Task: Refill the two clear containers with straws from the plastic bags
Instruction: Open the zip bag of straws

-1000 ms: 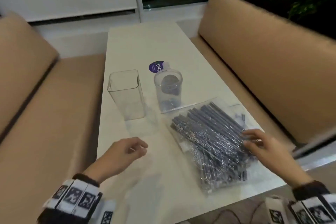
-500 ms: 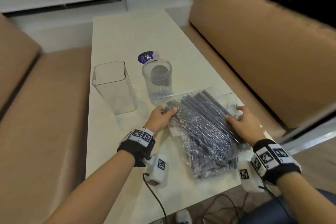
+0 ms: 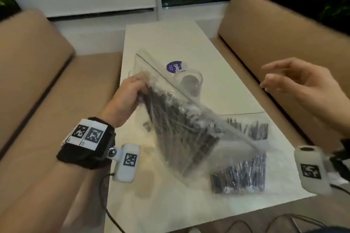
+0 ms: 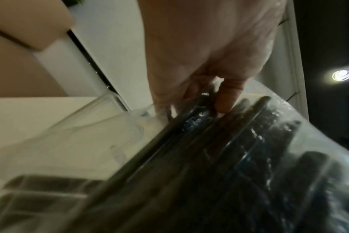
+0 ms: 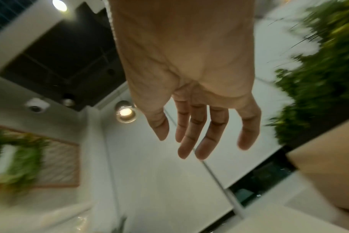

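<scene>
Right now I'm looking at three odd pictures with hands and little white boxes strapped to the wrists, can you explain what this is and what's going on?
No machine here: a person wears three cameras. The wide picture comes from the head; the other two look along each hand from the white wrist boxes.

The left hand grips one end of a clear bag of dark straws, lifting it off the white table. The right hand is raised, fingers relaxed, holding nothing. A second bag of straws lies flat on the table. Behind the lifted bag stands a round clear container by a purple sticker. A square clear container shows in the left wrist view, beside the bag.
</scene>
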The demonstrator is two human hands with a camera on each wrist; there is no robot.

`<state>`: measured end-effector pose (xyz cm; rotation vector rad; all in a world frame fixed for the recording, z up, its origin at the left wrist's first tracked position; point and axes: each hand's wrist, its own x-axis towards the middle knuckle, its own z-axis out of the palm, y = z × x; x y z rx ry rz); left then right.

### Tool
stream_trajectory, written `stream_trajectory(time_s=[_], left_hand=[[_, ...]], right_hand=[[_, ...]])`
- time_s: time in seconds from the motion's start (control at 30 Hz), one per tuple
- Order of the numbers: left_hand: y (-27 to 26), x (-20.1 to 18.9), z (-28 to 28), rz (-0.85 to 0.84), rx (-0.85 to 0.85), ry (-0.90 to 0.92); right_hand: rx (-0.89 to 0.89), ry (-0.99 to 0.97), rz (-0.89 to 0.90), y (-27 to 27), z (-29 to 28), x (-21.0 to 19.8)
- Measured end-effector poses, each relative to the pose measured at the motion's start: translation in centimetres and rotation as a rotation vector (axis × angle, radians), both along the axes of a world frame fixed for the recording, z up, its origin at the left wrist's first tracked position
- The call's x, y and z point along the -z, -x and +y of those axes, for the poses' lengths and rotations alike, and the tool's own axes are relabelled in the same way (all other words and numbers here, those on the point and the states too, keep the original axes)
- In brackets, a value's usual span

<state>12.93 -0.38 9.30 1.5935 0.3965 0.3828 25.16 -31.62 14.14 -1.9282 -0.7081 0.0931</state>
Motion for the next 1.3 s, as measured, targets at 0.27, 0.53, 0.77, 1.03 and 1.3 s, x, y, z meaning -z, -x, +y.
stream_trajectory(time_s=[0.27, 0.53, 0.77, 1.03, 1.3], left_hand=[[2.0, -0.7, -1.0, 0.107, 0.143, -0.19], [5.4, -1.7, 1.9, -0.066, -0.331, -0.31], [6.5, -3.1, 0.2, 0.01, -0.237, -0.26], [6.9, -3.6, 0.6, 0.068, -0.219, -0.161], [6.8, -3.9, 0.4, 0.048, -0.201, -0.194]], right_hand=[[-0.49, 0.146, 0.14, 6.7, 14.1, 1.1], [-0.394, -0.087, 0.312, 7.7, 18.1, 2.7], [-0.574, -0.076, 0.321, 9.1, 19.3, 2.0], [-0.502, -0.157, 0.47, 8.8, 19.5, 1.6], [-0.49, -0.089, 0.5, 9.1, 20.1, 1.0]])
